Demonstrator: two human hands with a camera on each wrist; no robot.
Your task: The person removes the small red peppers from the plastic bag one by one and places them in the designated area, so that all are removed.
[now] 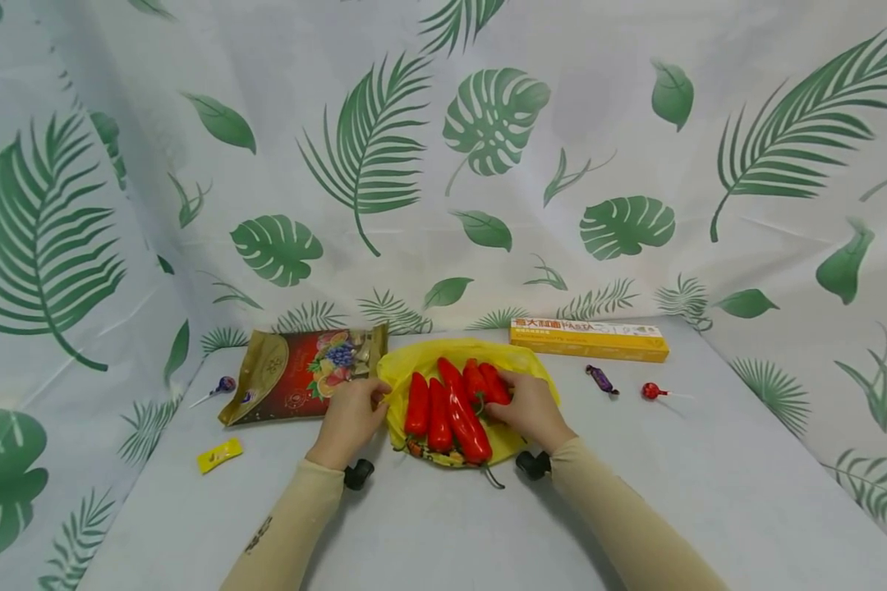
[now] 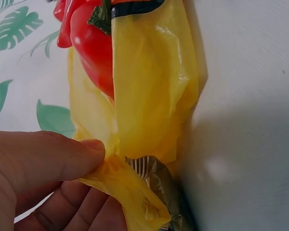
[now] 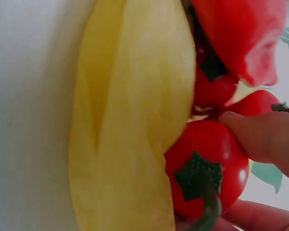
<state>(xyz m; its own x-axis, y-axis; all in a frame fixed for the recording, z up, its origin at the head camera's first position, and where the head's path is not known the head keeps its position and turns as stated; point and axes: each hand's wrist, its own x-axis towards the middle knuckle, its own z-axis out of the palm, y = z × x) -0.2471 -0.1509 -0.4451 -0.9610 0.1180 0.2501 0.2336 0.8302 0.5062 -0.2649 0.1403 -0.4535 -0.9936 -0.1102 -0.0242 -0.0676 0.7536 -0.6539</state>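
A yellow plastic bag (image 1: 406,361) lies in the middle of the table with several long red peppers (image 1: 458,410) on or in it. My left hand (image 1: 349,423) pinches the bag's left edge; in the left wrist view, the thumb (image 2: 82,156) presses the thin yellow plastic against the fingers. On the other side, my right hand (image 1: 532,408) grips the rightmost red pepper (image 1: 494,383). Up close in the right wrist view, that pepper (image 3: 224,154) shows its green stem end between thumb and fingers, right beside the bag's yellow wall (image 3: 135,125).
A red and gold snack bag (image 1: 296,369) lies at the back left, near a purple lollipop (image 1: 226,383) and a small yellow packet (image 1: 220,455). To the right are a pasta box (image 1: 588,340), a purple wrapped candy (image 1: 602,380) and a red lollipop (image 1: 650,391). Patterned cloth encloses the table.
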